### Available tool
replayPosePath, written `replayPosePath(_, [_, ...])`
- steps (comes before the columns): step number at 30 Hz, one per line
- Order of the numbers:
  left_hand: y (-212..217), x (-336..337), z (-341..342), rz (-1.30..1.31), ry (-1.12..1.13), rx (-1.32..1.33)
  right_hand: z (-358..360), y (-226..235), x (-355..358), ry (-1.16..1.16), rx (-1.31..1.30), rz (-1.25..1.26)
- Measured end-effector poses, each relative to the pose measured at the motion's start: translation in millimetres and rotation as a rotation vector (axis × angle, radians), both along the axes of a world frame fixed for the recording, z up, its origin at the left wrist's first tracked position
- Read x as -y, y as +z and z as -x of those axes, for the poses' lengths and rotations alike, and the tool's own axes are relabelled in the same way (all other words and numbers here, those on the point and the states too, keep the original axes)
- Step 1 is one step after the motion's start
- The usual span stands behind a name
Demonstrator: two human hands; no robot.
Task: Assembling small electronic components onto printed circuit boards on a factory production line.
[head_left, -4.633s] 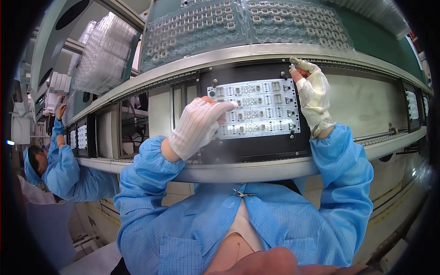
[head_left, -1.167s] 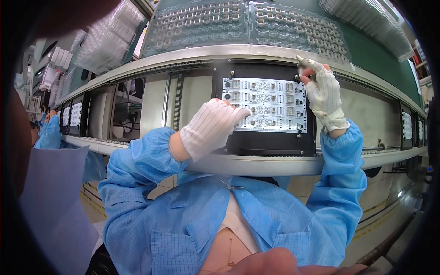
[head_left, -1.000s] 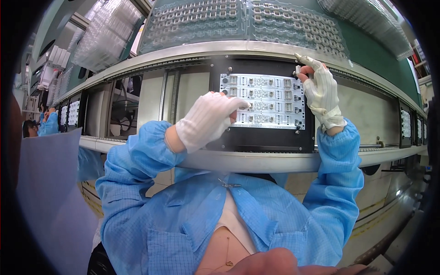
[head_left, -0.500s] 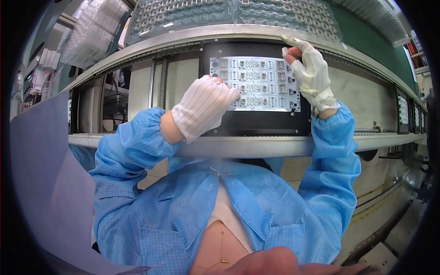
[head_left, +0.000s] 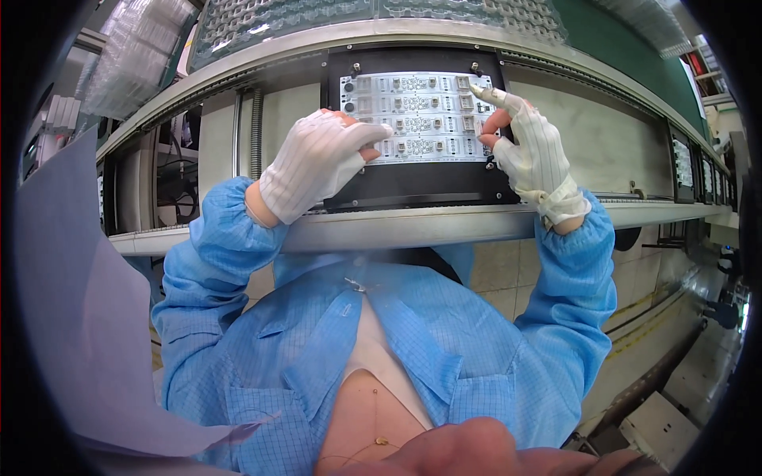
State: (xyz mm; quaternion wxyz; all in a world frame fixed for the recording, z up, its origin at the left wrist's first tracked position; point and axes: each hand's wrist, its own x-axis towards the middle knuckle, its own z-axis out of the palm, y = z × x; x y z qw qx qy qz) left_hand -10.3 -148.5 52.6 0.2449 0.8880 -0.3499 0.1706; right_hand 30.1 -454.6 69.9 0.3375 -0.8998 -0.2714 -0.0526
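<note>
Well left of the board (head_left: 417, 124), a lilac sheet (head_left: 87, 301) fills the edge, lapping over the coat (head_left: 317, 333); I can't see what it belongs to. Above it, a tray stack (head_left: 139, 63) is too blurred to count. Nearer the board come one rod (head_left: 237, 131) and one spring (head_left: 255, 131), with open room before the black plate (head_left: 413, 184) under the board.

The gloved left hand (head_left: 379, 143) covers the board's lower left corner, thumb and finger curled; I can't tell if they grip anything. The board lies flat, showing four strips and two dark rounds at its left edge. Beyond it stand two trays (head_left: 476, 20), cut off at the top; the near rail (head_left: 413, 226) runs below.

The right hand (head_left: 482, 117), apart from the left, bends over the board's right edge, hiding part; whether it pinches anything, I can't tell. Right of the board stretches an open pale panel (head_left: 583, 127), then farther boards (head_left: 683, 163), too small to count.
</note>
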Motion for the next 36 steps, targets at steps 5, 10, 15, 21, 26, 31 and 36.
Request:
replayPosePath(5, [-2.6, -3.1, -4.9, 0.162, 0.048, 0.027, 5.0, -4.7, -1.8, 0.031, -0.007, 0.03])
replayPosePath(10, [-10.8, -12.7, -12.4, 0.26, 0.098, 0.018, 4.6, -9.7, -5.2, 0.168, 0.08, 0.113])
replayPosePath(15, [-10.0, -18.8, -9.4, 0.241, 0.122, -0.03, 5.6, -11.4, -8.4, 0.22, 0.121, 0.15])
replayPosePath(21, [-15.2, -24.9, -11.2, 0.255, 0.119, -0.062, 0.1, -14.4, -14.9, 0.198, 0.195, 0.218])
replayPosePath(26, [-11.5, -26.8, -9.8, 0.242, 0.113, -0.03, 1.7, -10.8, -18.6, 0.223, 0.201, 0.302])
replayPosePath(31, [-12.8, -31.3, -8.2, 0.28, 0.086, -0.067, 10.8, -14.9, -25.6, 0.241, 0.319, 0.395])
replayPosePath(36, [-0.8, -34.8, -1.8, 0.15, -0.083, -0.033, 21.6, -20.4, -22.9, 0.165, 0.352, 0.346])
